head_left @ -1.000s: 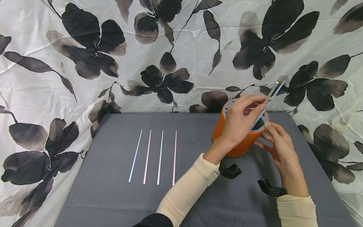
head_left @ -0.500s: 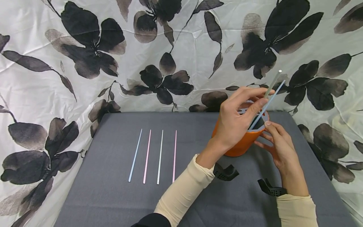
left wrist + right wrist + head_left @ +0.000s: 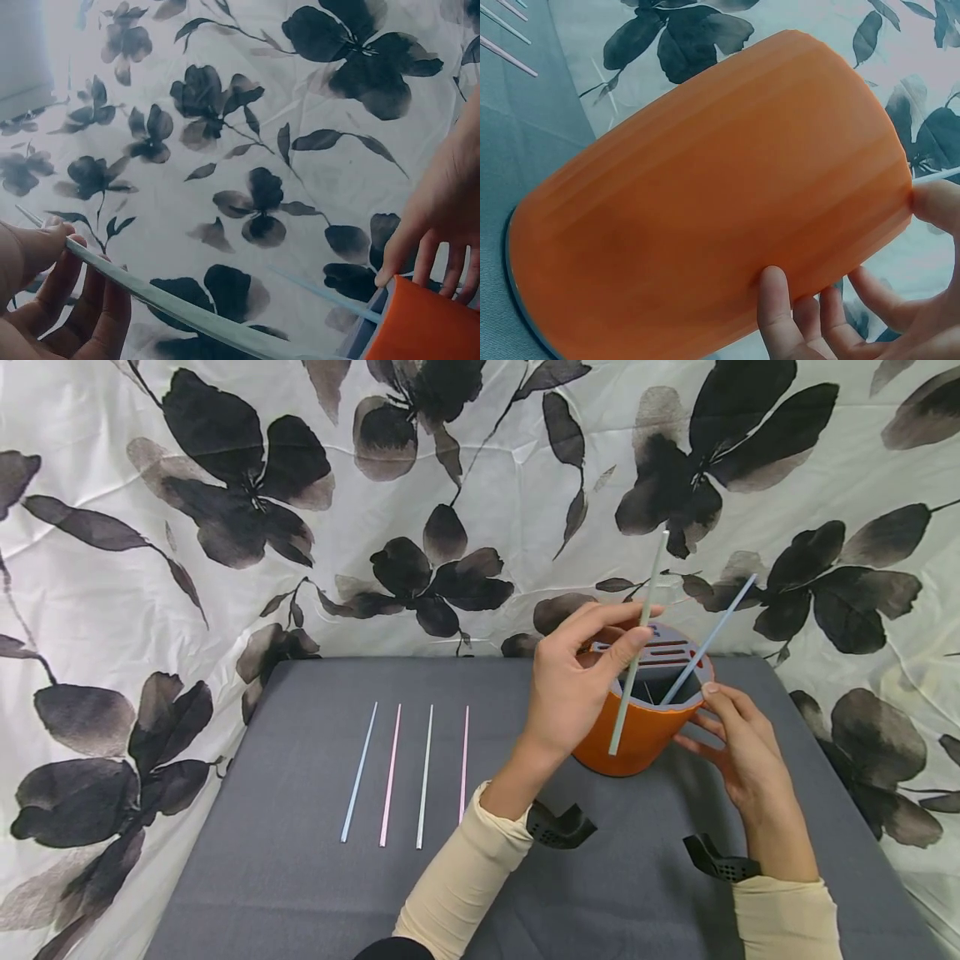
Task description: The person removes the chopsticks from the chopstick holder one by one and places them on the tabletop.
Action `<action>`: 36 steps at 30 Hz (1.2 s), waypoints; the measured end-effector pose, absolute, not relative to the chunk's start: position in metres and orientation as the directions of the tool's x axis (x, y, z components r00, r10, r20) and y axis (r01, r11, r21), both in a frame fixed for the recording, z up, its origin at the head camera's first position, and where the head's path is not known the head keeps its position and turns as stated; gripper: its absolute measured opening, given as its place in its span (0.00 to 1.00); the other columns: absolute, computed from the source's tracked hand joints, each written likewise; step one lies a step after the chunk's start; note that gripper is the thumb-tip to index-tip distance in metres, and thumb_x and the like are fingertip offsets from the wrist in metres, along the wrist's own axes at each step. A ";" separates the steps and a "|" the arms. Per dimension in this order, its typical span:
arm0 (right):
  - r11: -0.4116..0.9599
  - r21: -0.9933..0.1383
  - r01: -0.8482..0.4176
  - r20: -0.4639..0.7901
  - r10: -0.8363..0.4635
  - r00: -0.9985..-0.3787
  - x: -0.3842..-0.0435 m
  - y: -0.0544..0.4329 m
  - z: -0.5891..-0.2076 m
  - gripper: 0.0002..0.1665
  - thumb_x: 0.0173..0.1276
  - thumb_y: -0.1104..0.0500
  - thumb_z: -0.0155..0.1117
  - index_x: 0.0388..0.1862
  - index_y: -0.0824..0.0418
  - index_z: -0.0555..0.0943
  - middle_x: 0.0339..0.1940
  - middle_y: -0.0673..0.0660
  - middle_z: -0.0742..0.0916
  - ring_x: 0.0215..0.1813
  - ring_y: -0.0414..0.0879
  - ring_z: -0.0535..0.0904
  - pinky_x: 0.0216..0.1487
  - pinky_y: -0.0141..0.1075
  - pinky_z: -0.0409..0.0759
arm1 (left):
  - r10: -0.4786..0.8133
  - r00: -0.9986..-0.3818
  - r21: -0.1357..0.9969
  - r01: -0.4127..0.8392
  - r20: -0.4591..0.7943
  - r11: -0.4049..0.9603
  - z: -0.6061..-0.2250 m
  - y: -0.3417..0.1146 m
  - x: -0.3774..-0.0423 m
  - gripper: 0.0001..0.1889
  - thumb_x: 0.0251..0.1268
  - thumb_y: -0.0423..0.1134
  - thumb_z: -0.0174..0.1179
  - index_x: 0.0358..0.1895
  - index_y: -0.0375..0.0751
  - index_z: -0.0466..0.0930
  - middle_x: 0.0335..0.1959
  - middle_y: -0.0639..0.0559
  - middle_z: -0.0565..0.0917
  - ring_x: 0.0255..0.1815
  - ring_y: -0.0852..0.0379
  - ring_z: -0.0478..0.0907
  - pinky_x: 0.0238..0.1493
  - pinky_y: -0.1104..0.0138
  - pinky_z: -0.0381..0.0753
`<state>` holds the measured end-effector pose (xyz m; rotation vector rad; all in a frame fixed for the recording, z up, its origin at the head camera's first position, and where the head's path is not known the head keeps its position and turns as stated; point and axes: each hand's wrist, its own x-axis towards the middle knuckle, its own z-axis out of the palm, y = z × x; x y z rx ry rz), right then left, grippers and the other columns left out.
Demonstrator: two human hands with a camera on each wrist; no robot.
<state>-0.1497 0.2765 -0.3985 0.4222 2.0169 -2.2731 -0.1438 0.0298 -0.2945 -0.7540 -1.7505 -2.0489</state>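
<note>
My left hand (image 3: 566,685) pinches a pale green straw (image 3: 622,718) between thumb and fingers, upright with a slight tilt. In the head view its lower end overlaps the front of an orange holder (image 3: 656,739), which has a grey slotted top. A light blue straw (image 3: 717,631) leans out of the holder's open compartment toward the back right. On the holder's right side, my right hand (image 3: 746,752) grips it, thumb at the rim and fingers against the wall. The right wrist view shows those fingertips (image 3: 773,281) on the orange wall (image 3: 705,187).
Left of the holder, several straws lie side by side on the grey table (image 3: 300,893): a blue one (image 3: 359,772), a pink one (image 3: 390,777), a whitish one (image 3: 424,777) and another pink one (image 3: 464,760). A floral cloth (image 3: 517,510) hangs behind the table.
My left hand has drawn the pale green straw up and left, out of the holder, and its lower end now shows. The blue straw stays in the holder. My right hand has not moved.
</note>
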 end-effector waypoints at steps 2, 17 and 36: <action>-0.143 -0.963 0.227 -0.245 0.119 -0.962 -0.148 0.278 -0.399 0.19 0.77 0.46 0.66 0.60 0.50 0.74 0.56 0.42 0.74 0.50 0.40 0.80 0.37 0.36 0.90 | 0.062 -0.823 0.816 0.545 0.565 -0.192 -0.299 0.025 -0.142 0.13 0.72 0.30 0.65 0.55 0.31 0.86 0.51 0.37 0.87 0.41 0.57 0.84 0.37 0.70 0.83; -0.151 -0.965 0.213 -0.229 0.094 -0.969 -0.141 0.282 -0.400 0.19 0.78 0.47 0.65 0.61 0.50 0.73 0.55 0.45 0.75 0.48 0.38 0.83 0.38 0.36 0.90 | -0.037 -0.957 0.919 0.285 0.286 -0.273 -0.345 0.000 -0.129 0.12 0.69 0.31 0.68 0.53 0.30 0.86 0.42 0.27 0.86 0.28 0.62 0.87 0.37 0.45 0.90; -0.147 -0.968 0.202 -0.217 0.090 -0.972 -0.135 0.285 -0.401 0.19 0.78 0.47 0.65 0.61 0.50 0.73 0.55 0.45 0.74 0.49 0.40 0.82 0.38 0.36 0.90 | -0.103 -0.992 0.974 -0.051 -0.075 -0.219 -0.433 -0.019 -0.115 0.13 0.69 0.32 0.69 0.54 0.35 0.89 0.40 0.40 0.89 0.29 0.51 0.89 0.33 0.54 0.91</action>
